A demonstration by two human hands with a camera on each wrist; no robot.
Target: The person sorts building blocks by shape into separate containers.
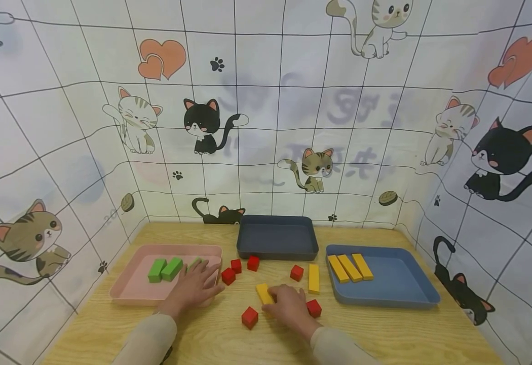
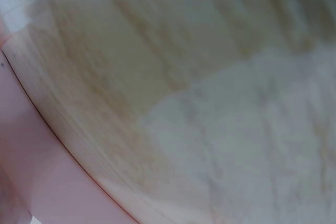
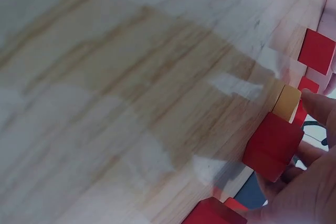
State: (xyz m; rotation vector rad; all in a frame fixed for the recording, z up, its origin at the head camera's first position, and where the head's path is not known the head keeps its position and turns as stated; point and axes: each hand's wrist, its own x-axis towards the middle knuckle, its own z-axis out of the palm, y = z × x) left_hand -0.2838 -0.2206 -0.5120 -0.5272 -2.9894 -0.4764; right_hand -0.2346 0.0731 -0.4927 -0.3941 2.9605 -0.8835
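At the pink tray's right side my left hand (image 1: 192, 287) reaches over the rim with its fingers spread. A green block (image 1: 195, 262) shows just past those fingers, partly hidden. Two more green blocks lie in the pink tray (image 1: 126, 279), left of the hand. Near the middle of the wooden table, my right hand (image 1: 290, 307) pinches a yellow block (image 1: 263, 292) between thumb and fingers. In the right wrist view a fingertip touches the yellow block (image 3: 287, 102), and a red cube (image 3: 273, 145) appears in front of it. The left wrist view shows little beyond the pink tray's edge.
Several red cubes (image 1: 250, 318) are scattered over the table (image 1: 220, 339) around the right hand. Another yellow block (image 1: 313, 278) lies left of the blue tray (image 1: 398, 279), which holds three yellow blocks (image 1: 350, 267). A dark navy tray (image 1: 277, 238) stands at the back.
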